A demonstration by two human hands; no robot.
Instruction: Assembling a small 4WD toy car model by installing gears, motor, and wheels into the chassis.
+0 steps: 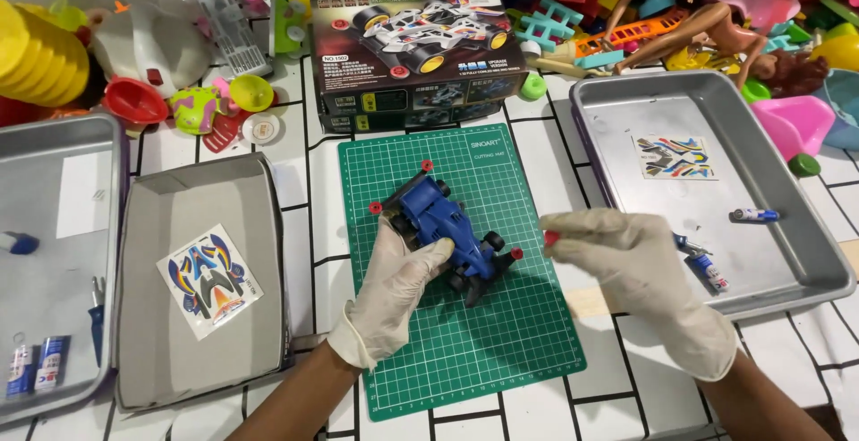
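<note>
Blue toy car (445, 226) sits at centre of the green cutting mat (501, 343), nose toward 11 o'clock, tail toward 5 o'clock.

Left hand (398, 284), gloved, grips the car's near side at about 7 o'clock, thumb pressed on the blue body. Right hand (640, 271), gloved, is at 3 o'clock of the car, fingertips pinched on a small red hub (551, 238), just apart from the car's rear.

Progress, as judged: the body shell is on the frame. Red hubs show at the front (427, 165) and left side (376, 207), another at the rear right (516, 253); black tyres appear on the rear only. Front tyres look not yet fitted. Shell is plain blue, no decals on it.

Sticker sheet (210, 280) lies untouched in the cardboard lid (143, 378) at 9 o'clock. A second sticker sheet (676, 156) lies in the metal tray (805, 262) at 2 o'clock, with small batteries (753, 215) beside it. Kit box (416, 56) with a car picture stands at 12 o'clock. Another tray (54, 137) at far 9 o'clock. Heap of mixed plastic toys (698, 3) along the back of the tiled tabletop (295, 253).
</note>
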